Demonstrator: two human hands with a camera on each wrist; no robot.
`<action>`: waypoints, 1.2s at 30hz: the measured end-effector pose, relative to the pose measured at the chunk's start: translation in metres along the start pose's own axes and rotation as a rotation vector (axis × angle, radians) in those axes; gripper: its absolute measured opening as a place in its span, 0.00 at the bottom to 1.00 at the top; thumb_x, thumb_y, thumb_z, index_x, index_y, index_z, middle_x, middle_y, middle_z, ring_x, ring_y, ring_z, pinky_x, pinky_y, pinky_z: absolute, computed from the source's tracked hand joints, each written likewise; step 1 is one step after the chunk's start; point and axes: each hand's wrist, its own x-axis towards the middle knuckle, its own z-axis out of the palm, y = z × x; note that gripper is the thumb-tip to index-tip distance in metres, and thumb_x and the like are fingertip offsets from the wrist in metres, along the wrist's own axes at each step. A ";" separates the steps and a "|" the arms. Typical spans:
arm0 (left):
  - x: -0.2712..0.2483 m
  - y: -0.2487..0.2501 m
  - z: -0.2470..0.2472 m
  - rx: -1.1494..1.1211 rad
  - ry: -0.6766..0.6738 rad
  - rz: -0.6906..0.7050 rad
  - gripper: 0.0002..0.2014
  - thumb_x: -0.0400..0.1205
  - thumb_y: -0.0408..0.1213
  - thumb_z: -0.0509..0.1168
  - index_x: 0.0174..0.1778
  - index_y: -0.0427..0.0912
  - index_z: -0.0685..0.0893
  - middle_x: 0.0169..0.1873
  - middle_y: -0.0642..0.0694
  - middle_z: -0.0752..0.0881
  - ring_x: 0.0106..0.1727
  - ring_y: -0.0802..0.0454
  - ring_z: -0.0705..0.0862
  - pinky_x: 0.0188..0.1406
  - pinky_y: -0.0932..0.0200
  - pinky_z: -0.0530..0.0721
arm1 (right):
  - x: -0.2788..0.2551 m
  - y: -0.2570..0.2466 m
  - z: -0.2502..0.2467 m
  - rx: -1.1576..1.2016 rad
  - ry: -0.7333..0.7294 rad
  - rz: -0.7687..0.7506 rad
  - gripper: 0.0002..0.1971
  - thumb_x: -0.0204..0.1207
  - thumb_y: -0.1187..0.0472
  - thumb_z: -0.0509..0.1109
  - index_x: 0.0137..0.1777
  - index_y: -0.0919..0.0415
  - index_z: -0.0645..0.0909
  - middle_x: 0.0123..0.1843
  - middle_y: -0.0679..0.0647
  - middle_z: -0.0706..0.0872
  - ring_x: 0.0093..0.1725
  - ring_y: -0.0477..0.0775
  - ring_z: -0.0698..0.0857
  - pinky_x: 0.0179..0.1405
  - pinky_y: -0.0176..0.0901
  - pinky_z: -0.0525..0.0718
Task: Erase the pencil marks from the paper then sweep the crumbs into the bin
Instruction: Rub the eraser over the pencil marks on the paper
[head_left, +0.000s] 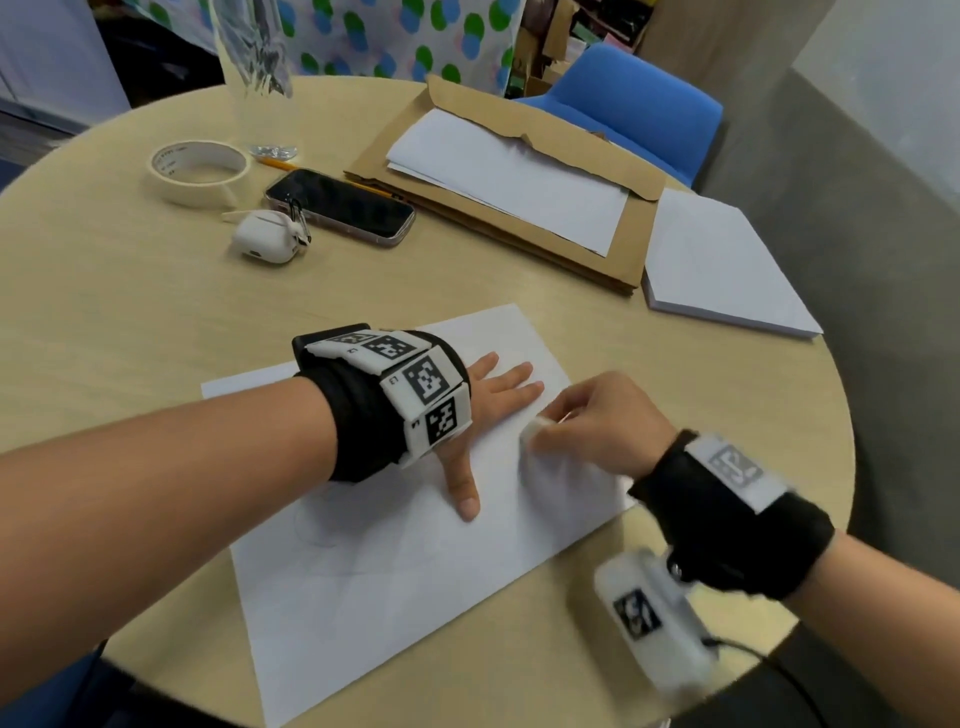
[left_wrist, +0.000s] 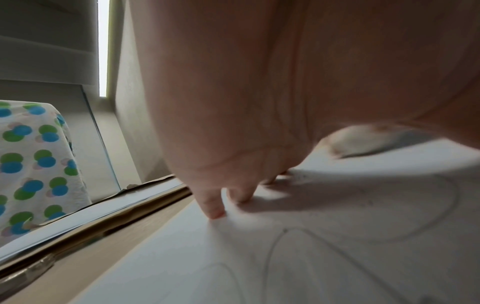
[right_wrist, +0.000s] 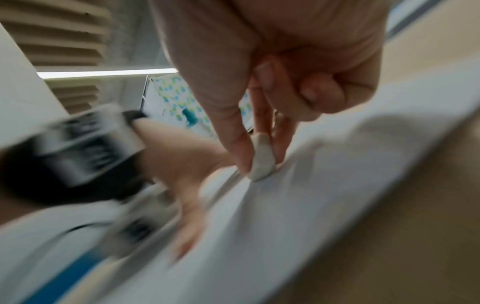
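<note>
A white sheet of paper (head_left: 395, 561) with faint pencil curves lies on the round wooden table (head_left: 104, 312). My left hand (head_left: 483, 410) lies flat on the paper with straight fingers, pressing it down. My right hand (head_left: 587, 421) pinches a small white eraser (head_left: 535, 428) between thumb and fingers, its end against the paper just right of the left fingers. The right wrist view shows the eraser (right_wrist: 262, 162) touching the paper (right_wrist: 259, 236), blurred by motion. Pencil loops (left_wrist: 415, 226) and dark specks show on the paper in the left wrist view. No bin is in view.
At the back lie a brown envelope (head_left: 519, 218) with white sheets, a paper pad (head_left: 722, 265), a phone (head_left: 340, 205), an earbud case (head_left: 265, 241), a tape roll (head_left: 200, 171) and a pencil (head_left: 275, 163). A blue chair (head_left: 634, 104) stands beyond.
</note>
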 end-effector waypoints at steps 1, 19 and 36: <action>-0.001 0.001 0.000 -0.007 0.000 0.001 0.67 0.63 0.58 0.77 0.79 0.49 0.28 0.80 0.51 0.29 0.82 0.42 0.32 0.80 0.37 0.42 | 0.005 0.002 -0.005 -0.020 0.073 0.014 0.03 0.66 0.59 0.77 0.35 0.57 0.87 0.29 0.47 0.82 0.32 0.45 0.78 0.27 0.33 0.72; 0.009 -0.004 0.011 -0.001 0.049 -0.006 0.70 0.59 0.62 0.77 0.79 0.50 0.27 0.80 0.49 0.28 0.81 0.41 0.31 0.79 0.39 0.41 | -0.029 -0.010 0.028 -0.173 -0.062 -0.174 0.06 0.68 0.55 0.75 0.42 0.56 0.88 0.29 0.43 0.80 0.30 0.41 0.76 0.23 0.25 0.69; 0.006 0.000 0.009 -0.014 0.023 -0.032 0.69 0.61 0.63 0.75 0.79 0.50 0.26 0.80 0.50 0.27 0.81 0.40 0.31 0.80 0.36 0.41 | -0.019 0.002 -0.002 -0.259 0.051 -0.062 0.07 0.68 0.62 0.70 0.40 0.61 0.89 0.32 0.52 0.85 0.35 0.51 0.81 0.24 0.32 0.71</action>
